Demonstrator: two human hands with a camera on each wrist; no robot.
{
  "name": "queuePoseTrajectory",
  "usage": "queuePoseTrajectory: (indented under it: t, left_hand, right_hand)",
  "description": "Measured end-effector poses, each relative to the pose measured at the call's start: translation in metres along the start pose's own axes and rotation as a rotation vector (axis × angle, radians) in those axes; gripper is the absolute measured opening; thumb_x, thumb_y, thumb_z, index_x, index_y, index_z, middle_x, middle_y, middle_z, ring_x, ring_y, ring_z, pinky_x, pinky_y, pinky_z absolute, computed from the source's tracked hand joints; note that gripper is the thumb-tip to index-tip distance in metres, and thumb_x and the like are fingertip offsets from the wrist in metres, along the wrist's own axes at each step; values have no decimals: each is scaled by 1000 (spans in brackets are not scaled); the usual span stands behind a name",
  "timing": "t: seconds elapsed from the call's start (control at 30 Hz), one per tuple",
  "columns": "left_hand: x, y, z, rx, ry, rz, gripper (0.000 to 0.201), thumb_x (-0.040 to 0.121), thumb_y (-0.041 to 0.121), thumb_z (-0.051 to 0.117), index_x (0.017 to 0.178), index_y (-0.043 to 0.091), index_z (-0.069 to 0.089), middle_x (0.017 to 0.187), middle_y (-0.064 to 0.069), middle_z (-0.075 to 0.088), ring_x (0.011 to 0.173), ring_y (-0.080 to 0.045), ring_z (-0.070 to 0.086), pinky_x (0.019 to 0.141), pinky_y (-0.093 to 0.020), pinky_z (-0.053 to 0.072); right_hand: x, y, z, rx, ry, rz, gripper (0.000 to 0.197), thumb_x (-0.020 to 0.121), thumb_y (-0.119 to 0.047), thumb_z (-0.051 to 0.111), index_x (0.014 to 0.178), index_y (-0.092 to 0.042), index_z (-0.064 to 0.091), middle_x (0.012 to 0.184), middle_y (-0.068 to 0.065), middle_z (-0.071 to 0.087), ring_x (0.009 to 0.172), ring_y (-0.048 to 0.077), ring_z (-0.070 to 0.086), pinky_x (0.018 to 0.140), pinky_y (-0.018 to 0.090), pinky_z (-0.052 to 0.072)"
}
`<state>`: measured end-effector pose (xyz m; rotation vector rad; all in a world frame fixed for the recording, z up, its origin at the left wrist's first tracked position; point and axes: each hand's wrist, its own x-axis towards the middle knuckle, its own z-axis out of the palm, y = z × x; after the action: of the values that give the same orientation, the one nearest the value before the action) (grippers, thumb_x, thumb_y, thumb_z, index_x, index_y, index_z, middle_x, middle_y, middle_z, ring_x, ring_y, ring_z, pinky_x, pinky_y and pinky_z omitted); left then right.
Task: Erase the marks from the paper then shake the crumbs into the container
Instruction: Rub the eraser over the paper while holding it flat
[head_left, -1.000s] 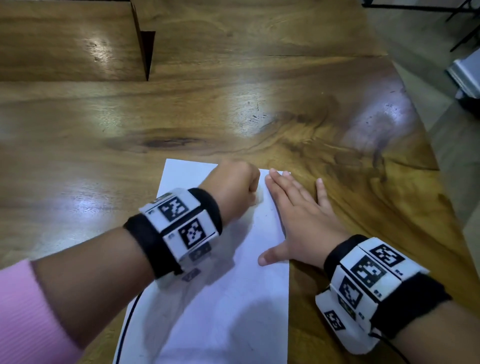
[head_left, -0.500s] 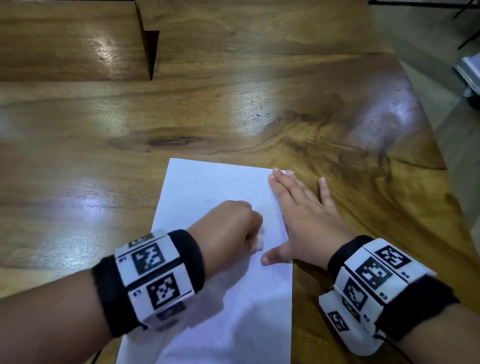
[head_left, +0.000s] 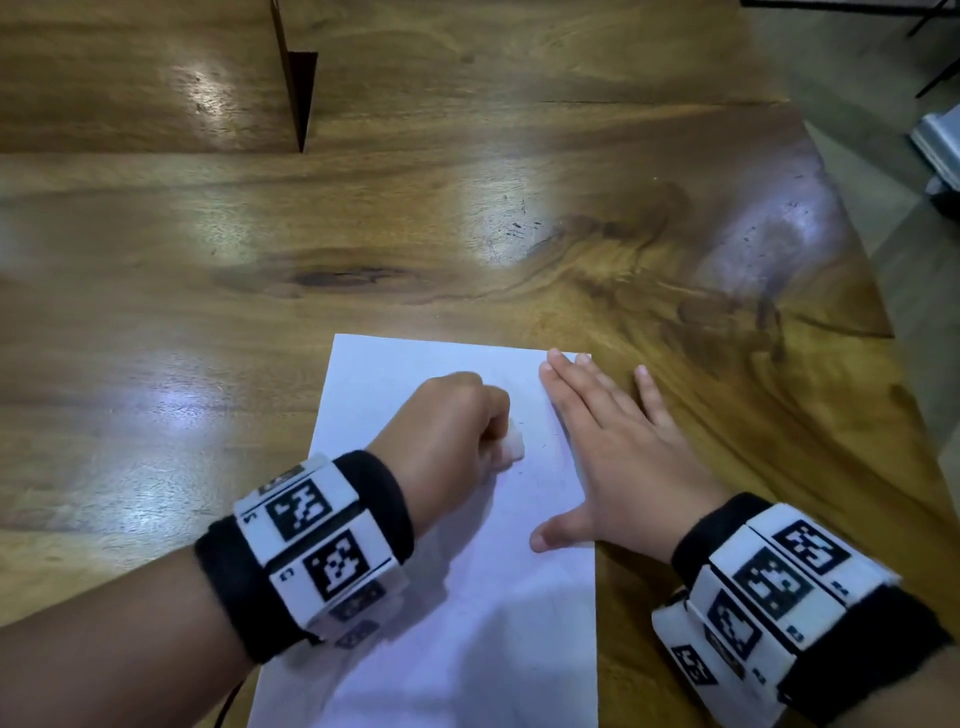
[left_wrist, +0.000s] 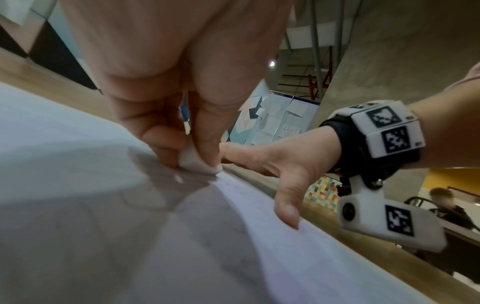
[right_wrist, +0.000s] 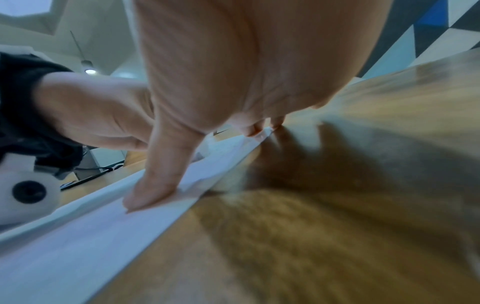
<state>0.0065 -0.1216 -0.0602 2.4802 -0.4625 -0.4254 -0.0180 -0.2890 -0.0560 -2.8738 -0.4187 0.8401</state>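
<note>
right hand (head_left: 618, 457) flat beside eraser (head_left: 511, 447)

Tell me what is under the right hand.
Under the right hand lie the right edge of the white paper and the wooden table. Anything marked on the paper beneath the palm is covered.
</note>
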Motion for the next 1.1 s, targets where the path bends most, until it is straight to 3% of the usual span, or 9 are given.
queuePoseTrajectory:
  t: [0.2, 0.33, 0.4, 0.5, 0.6, 0.7, 0.8, 0.93, 1.1]
  left_hand:
    - [52, 2, -22, 64, 72, -79, 17, 72, 22, 74, 85, 13, 69, 79, -4, 62, 73, -17, 52, 64, -20, 33]
    - [54, 9, -20, 75, 65, -79, 6, 75, 17, 70, 75, 12, 68, 66, -2, 59, 68, -18, 51, 61, -17, 35]
    - [19, 7, -10, 76, 27, 9, 24, 75, 16, 68, 55, 19, 54, 52, 7, 43, 60, -19, 45, 51, -19, 26]
    - [-19, 5, 0, 8, -114, 60, 30, 74, 18, 69, 52, 16, 49, 58, 7, 39, 57, -16, 46, 55, -20, 28]
    - [14, 9, -9, 73, -63, 43, 17, 75, 14, 68, 60, 14, 59, 67, -6, 52, 68, -27, 55, 57, -23, 23]
    - [55, 11, -20, 61, 37, -57, 10, 78, 14, 66, 69, 13, 62, 59, -5, 58, 75, -28, 61, 65, -27, 41]
    - [32, 10, -16, 78, -6, -39, 14, 76, 16, 67, 65, 13, 60, 48, 11, 38, 64, -21, 48, 53, -10, 33]
    - [1, 8, -10, 19, -130, -12, 17, 73, 25, 72, 65, 13, 63, 56, 8, 50, 63, -14, 47, 51, -5, 31]
    - [61, 5, -27, 34, 28, -87, 13, 72, 15, 72, 66, 15, 61, 71, -6, 67, 74, -24, 60, 61, -22, 43]
  right_hand:
    - [0, -1, 1, 7, -16, 12, 139, 55, -76, 65, 145, -23, -28, 150, -14, -36, 135, 3, -34, 114, 44, -19]
    - [0, -1, 1, 13, -22, 21, 139, 55, -77, 65, 145, -24, -27, 150, -15, -35, 134, 2, -34, 113, 46, -21]
    - [1, 0, 1, 26, -21, 25, 139, 55, -75, 67, 146, -24, -26, 150, -15, -35, 135, 2, -34, 113, 47, -20]
    - [1, 0, 2, 25, -25, 18, 139, 55, -75, 67, 146, -24, -25, 150, -15, -35, 136, 4, -34, 113, 48, -19]
    - [0, -1, 1, 28, -33, 21, 139, 56, -75, 67, 146, -24, -26, 150, -15, -36, 136, 4, -35, 113, 48, -19]
    - [-1, -1, 0, 14, -38, 24, 138, 57, -76, 64, 145, -23, -28, 149, -15, -36, 135, 4, -35, 113, 49, -20]
    - [-1, -1, 0, 7, -37, 27, 138, 57, -77, 63, 145, -24, -28, 149, -15, -36, 135, 3, -34, 112, 50, -19]
    - [0, 0, 0, 14, -38, 22, 138, 56, -77, 64, 145, -24, -26, 150, -14, -35, 136, 3, -33, 112, 51, -19]
    - [-1, -3, -2, -19, -60, 41, 138, 57, -78, 63, 145, -23, -28, 149, -14, -36, 137, 4, -33, 111, 54, -18]
